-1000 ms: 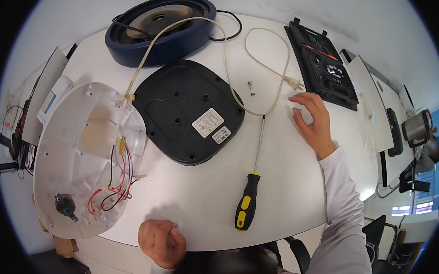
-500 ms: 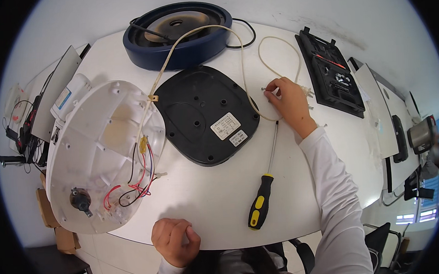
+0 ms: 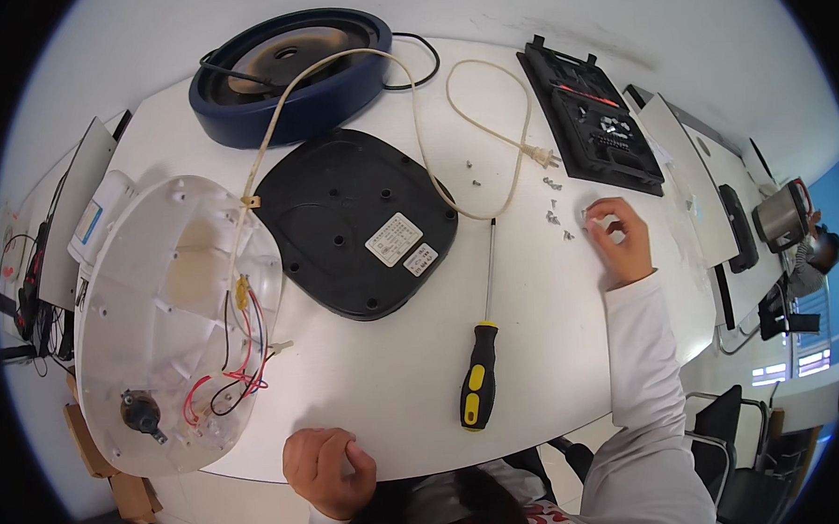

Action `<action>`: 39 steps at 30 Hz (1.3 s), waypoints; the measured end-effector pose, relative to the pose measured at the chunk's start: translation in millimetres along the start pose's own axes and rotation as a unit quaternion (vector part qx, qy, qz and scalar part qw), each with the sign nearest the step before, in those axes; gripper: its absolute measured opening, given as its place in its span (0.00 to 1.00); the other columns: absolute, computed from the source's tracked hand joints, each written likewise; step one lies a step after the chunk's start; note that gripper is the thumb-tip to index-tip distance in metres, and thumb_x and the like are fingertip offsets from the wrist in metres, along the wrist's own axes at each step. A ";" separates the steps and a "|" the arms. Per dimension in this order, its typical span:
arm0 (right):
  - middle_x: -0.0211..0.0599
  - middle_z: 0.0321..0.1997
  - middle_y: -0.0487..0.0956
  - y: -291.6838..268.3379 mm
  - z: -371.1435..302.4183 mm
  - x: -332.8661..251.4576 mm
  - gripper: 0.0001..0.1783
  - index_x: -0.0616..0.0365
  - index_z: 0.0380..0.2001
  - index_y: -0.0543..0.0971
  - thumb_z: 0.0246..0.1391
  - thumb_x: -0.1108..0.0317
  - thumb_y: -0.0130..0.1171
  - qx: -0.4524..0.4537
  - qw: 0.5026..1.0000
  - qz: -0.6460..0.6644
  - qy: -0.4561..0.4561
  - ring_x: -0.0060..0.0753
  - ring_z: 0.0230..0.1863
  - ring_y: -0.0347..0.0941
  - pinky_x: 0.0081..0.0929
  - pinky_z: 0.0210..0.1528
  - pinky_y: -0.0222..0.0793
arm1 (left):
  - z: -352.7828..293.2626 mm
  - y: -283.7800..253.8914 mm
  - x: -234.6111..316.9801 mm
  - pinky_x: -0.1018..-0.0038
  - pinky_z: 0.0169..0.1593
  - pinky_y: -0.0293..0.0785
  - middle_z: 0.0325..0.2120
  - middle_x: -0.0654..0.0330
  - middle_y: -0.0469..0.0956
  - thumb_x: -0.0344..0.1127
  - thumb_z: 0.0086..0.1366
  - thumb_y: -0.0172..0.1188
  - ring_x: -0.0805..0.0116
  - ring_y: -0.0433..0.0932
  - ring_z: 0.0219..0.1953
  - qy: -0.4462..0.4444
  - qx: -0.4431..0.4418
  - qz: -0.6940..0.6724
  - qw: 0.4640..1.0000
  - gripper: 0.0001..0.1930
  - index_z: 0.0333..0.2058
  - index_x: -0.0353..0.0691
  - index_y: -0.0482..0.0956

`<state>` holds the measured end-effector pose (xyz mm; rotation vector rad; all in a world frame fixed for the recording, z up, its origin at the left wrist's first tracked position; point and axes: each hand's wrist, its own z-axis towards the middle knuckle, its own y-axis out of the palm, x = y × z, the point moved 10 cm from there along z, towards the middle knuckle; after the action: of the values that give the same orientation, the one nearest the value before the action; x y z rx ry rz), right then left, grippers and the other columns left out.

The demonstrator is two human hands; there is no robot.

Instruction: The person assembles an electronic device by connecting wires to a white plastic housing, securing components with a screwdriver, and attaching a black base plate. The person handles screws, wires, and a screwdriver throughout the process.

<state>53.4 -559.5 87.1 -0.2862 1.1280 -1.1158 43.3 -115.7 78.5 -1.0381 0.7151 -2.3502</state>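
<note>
My left hand [image 3: 329, 470] rests at the table's near edge, curled into a loose fist with nothing showing in it. To the right, my right hand [image 3: 619, 239] is on the tabletop, its fingers bent toward the thumb. Whatever may lie between those fingertips is too small to make out. Just left of it lie several small screws [image 3: 553, 218] in a loose row, and two more screws [image 3: 476, 183] sit farther left. A black and yellow screwdriver [image 3: 477, 383] lies nearer me, its tip pointing away. Left of that is a black plastic base [image 3: 353, 288] with white labels.
A white plastic housing [image 3: 180, 301] with coloured wires lies open at left. Behind stands a dark blue round heater base [image 3: 291, 118]. A pale power cord [image 3: 417, 122] loops across to its plug [image 3: 543, 155]. An open black tool case [image 3: 593, 114] is at far right; a person [image 3: 820, 249] is beyond.
My right hand has moved right and nearer me, away from the screws by the cord, uncovering the plug and the screw row. The whole view has shifted a little. My left hand stays curled.
</note>
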 end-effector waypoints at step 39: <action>0.42 0.34 0.78 120.8 81.3 -84.6 0.09 0.57 0.32 0.79 0.47 0.66 0.64 0.022 0.991 -0.105 -0.086 0.44 0.35 0.75 0.36 0.39 0.69 | 6.7 -9.8 10.7 0.69 0.29 0.66 0.20 0.62 0.71 0.26 0.41 0.61 0.62 0.70 0.23 0.040 0.002 0.003 0.999 0.08 0.22 0.41 0.72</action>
<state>189.3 -460.1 90.3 -0.4656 0.9349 -1.2749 40.0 -116.5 94.1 -0.9430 0.7425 -2.3983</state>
